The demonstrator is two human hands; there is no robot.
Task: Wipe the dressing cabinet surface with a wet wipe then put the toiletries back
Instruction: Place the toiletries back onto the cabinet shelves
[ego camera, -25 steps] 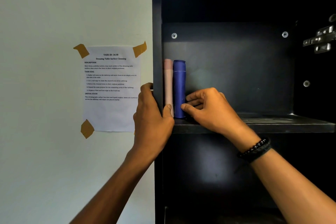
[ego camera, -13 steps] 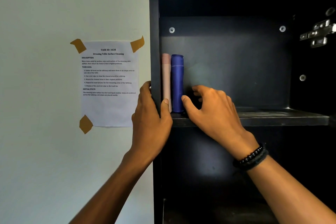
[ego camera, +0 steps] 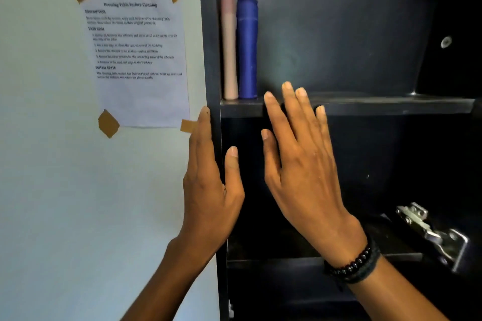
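A pink tube (ego camera: 229,49) and a blue tube (ego camera: 247,49) stand upright side by side at the far left of a black cabinet shelf (ego camera: 365,107). My left hand (ego camera: 211,185) lies flat with straight fingers along the cabinet's left side panel (ego camera: 208,34), below the shelf. My right hand (ego camera: 300,164) is spread with straight fingers in front of the shelf edge, just right of and below the tubes, and it holds nothing. A dark bead bracelet is on my right wrist.
A printed task sheet (ego camera: 138,52) is taped to the pale wall left of the cabinet. Metal door hinges (ego camera: 433,232) stick out at the right side, low and at the top corner. A lower shelf (ego camera: 273,262) shows beneath my hands.
My right hand has let go near the blue tube's base, opened and drawn back down below the shelf. My left hand has slid down the side panel and straightened. The view has tilted downward.
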